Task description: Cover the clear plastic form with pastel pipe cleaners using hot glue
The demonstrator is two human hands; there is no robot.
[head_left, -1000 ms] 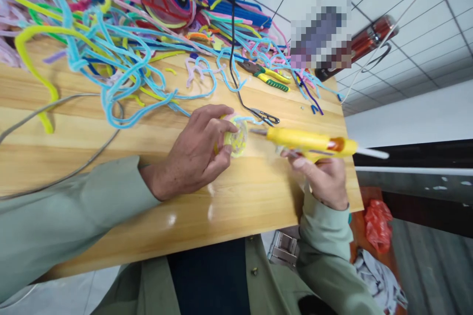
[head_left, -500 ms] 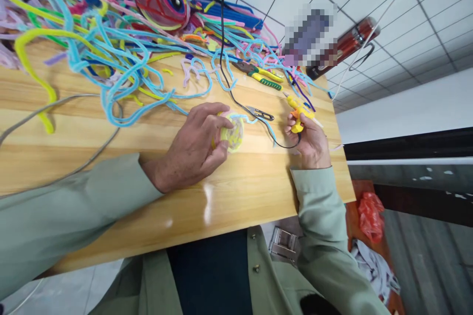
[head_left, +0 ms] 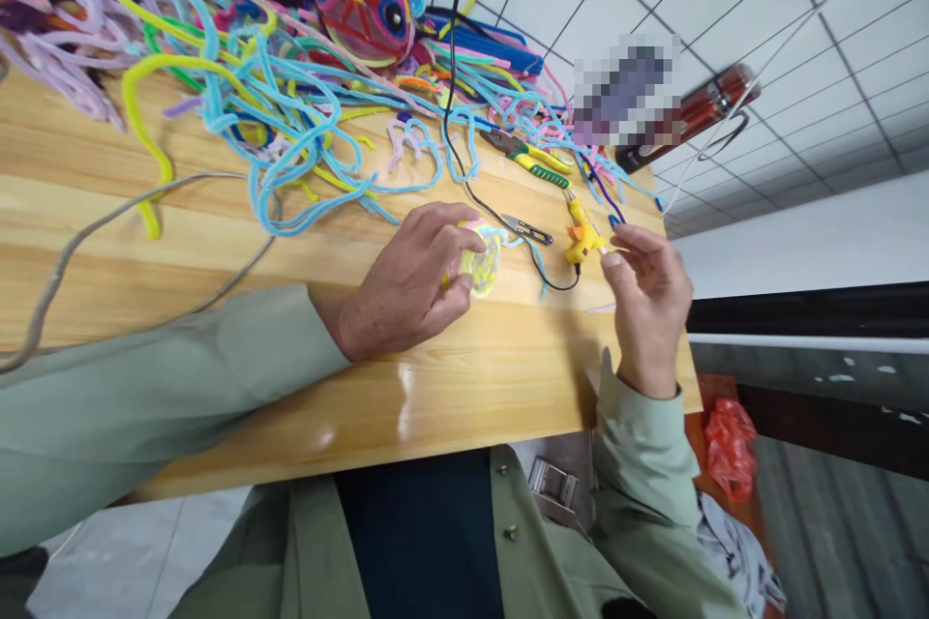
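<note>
My left hand (head_left: 417,280) is closed on a small round disc of yellow and pale pipe cleaner (head_left: 485,269), fingers around its left side, partly covering it. From its top edge a light blue pipe cleaner (head_left: 514,240) trails to the right. A yellow hot glue gun (head_left: 584,240) lies on the table, its cord leading off from the handle. Just right of the glue gun is my right hand (head_left: 649,305), with thumb and fingers apart and nothing held between them. Small black thread snips (head_left: 529,230) lie between the disc and the glue gun.
Tangled light blue pipe cleaners (head_left: 290,145) and lilac ones (head_left: 79,29) cover the table's far left. Behind them sits a colourful fish-like figure (head_left: 367,5). Green-and-yellow pliers (head_left: 533,160) and a red-brown thermos (head_left: 689,116) are at the back right. A black cord (head_left: 451,68) crosses the table.
My right hand has let go of the glue gun and drawn back to the right, its fingers parting. The glue gun now rests on the table. My left hand keeps its hold on the disc.
</note>
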